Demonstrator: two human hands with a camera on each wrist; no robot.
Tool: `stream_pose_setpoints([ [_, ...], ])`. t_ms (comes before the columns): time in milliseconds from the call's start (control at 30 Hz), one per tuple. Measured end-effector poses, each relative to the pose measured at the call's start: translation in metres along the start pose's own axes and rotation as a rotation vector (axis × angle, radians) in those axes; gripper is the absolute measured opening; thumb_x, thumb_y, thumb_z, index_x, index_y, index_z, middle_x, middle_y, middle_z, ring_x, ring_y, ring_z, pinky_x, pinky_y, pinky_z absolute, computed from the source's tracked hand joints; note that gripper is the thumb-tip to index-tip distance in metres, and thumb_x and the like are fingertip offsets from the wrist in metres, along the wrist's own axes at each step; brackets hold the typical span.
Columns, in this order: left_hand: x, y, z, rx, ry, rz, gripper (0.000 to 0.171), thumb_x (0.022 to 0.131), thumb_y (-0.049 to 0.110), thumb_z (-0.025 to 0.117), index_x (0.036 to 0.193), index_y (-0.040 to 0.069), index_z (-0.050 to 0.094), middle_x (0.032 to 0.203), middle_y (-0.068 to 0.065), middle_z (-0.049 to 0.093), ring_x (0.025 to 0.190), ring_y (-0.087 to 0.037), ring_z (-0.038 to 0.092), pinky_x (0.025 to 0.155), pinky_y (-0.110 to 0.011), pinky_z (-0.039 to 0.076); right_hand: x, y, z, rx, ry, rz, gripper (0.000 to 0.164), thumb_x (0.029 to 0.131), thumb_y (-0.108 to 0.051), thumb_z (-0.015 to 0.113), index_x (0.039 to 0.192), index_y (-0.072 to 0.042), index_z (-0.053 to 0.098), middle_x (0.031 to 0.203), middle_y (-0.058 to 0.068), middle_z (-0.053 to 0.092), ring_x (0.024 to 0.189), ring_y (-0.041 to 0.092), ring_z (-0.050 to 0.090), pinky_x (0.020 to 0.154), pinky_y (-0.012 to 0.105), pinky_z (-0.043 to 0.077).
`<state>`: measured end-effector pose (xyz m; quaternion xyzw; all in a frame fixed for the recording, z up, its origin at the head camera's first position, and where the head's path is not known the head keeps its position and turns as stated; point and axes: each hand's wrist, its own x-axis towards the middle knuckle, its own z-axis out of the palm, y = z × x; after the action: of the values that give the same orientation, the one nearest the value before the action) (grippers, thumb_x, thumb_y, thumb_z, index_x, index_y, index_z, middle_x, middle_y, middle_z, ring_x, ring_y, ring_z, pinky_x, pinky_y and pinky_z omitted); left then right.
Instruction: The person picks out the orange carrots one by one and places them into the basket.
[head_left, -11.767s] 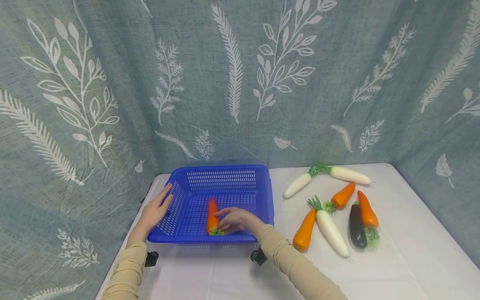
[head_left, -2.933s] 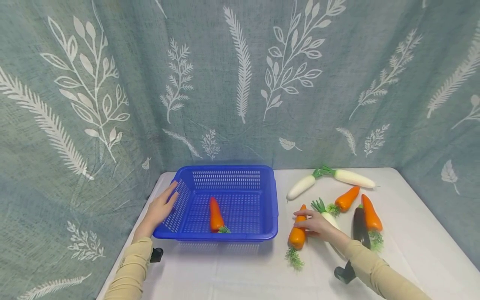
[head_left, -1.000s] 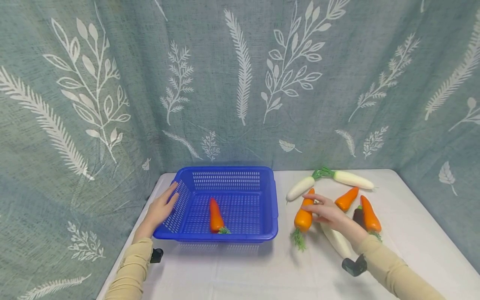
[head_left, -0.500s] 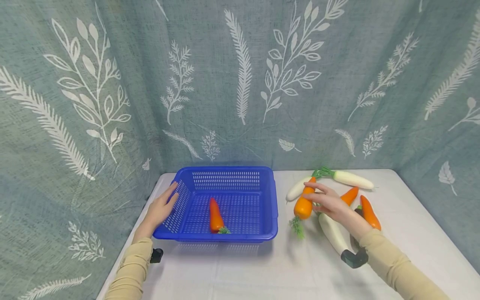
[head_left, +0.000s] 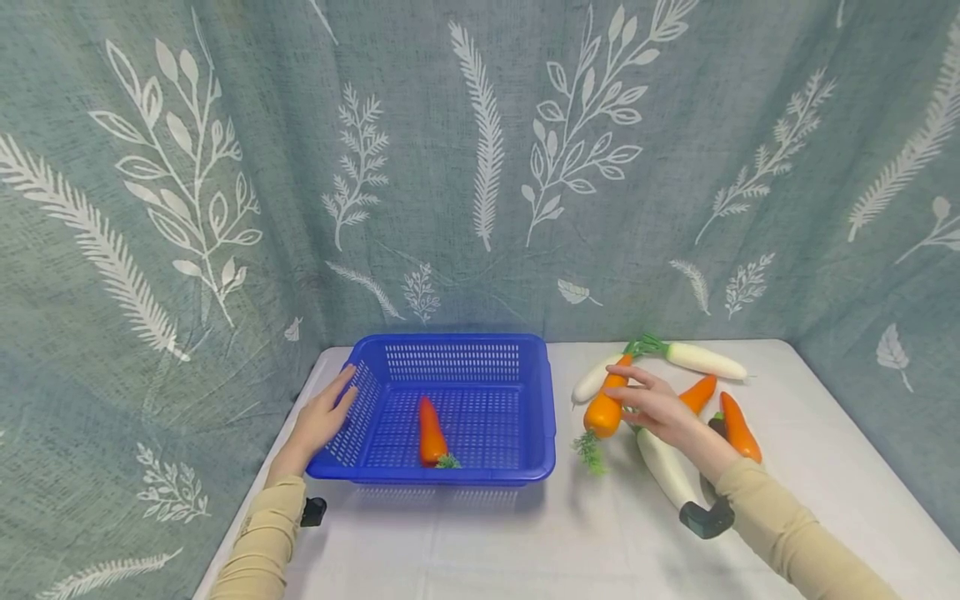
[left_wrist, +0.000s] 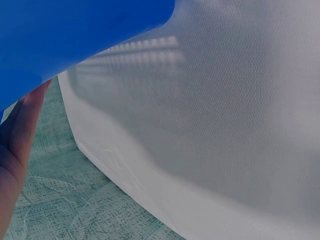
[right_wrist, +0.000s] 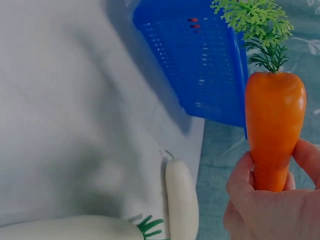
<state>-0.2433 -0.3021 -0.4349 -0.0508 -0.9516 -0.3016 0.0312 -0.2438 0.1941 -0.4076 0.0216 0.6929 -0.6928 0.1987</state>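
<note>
An orange carrot [head_left: 603, 415] is being pinched by the right hand [head_left: 658, 410] above the table [head_left: 450, 550], beside the blue basket [head_left: 487, 477], which is apparently being touched by the straight-fingered left hand [head_left: 318, 422]; a lift is seemingly being made, steadiness being called for next.

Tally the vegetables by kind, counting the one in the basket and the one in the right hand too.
Carrots: 4
Radishes: 3
Eggplant: 1, partly hidden
Total: 8
</note>
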Motion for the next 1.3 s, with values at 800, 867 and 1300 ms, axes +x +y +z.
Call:
stream_pose_setpoints([
  [800,0.001,-0.001,0.001,0.004,-0.008,-0.015,0.054,0.104,0.034,0.031,0.149,0.004,0.026,0.154,-0.021,0.026,0.137,-0.046,0.029,0.112,-0.061,0.024,0.009,-0.003,0.026,0.085,0.018,0.004,0.055,0.095,-0.01,0.053,0.146,-0.007,0.034,0.154,0.019,0.023,0.131,0.031,0.038,0.115,0.052,0.027],
  [867,0.001,-0.001,0.001,0.004,-0.009,-0.014,0.054,0.104,0.033,0.031,0.149,0.004,0.026,0.154,-0.021,0.026,0.137,-0.046,0.029,0.112,-0.061,0.024,0.011,-0.004,0.029,0.09,0.015,0.002,0.055,0.095,-0.009,0.052,0.147,-0.007,0.032,0.154,0.019,0.023,0.132,0.032,0.036,0.115,0.052,0.027],
  [1300,0.0,0.0,0.0,-0.008,-0.015,-0.02,0.056,0.103,0.036,0.032,0.15,0.006,0.025,0.155,-0.019,0.025,0.138,-0.046,0.028,0.111,-0.062,0.023,0.019,-0.011,0.052,0.132,-0.017,-0.029,0.055,0.096,-0.006,0.049,0.147,-0.005,0.03,0.152,0.022,0.027,0.128,0.03,0.041,0.115,0.052,0.027],
])
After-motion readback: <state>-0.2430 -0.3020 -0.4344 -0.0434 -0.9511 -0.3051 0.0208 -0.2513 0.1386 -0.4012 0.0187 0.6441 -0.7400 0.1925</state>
